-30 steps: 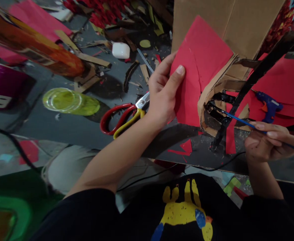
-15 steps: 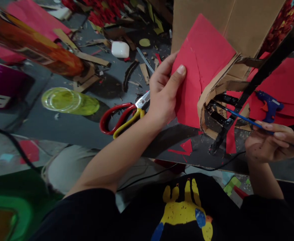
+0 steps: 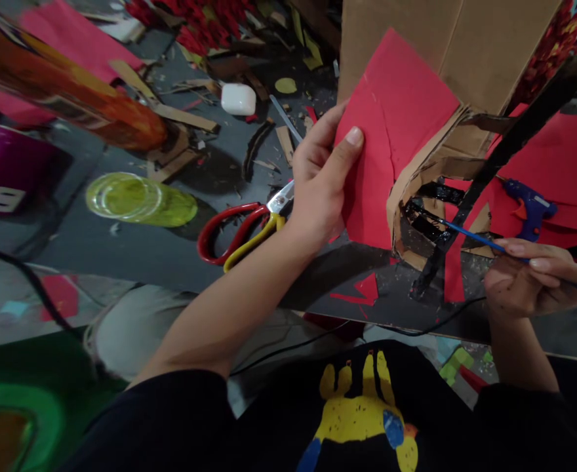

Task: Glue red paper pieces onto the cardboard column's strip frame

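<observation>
My left hand (image 3: 320, 180) is closed on a cardboard piece faced with red paper (image 3: 406, 111), its thumb flat on the red side and its other fingers hidden behind. The piece has a curved cardboard rim and black-painted strips (image 3: 440, 191) inside. A long black bar (image 3: 485, 177) crosses it at a slant. In my right hand (image 3: 534, 278) is a thin blue paintbrush (image 3: 480, 238), pinched between thumb and fingers. Its dark tip reaches inside the rim, at the black strips; exact contact is hard to make out.
Red-and-yellow scissors (image 3: 242, 236) lie by my left wrist. Left of them are a yellow-green glass (image 3: 141, 200) on its side and a white case (image 3: 238, 99). A blue glue gun (image 3: 529, 206) rests on red paper at right. Cardboard scraps and a black cable (image 3: 431, 328) lie about.
My right hand and the paintbrush have shifted slightly left, the tip moving further in along the black strips. My left hand keeps its hold on the red-faced piece.
</observation>
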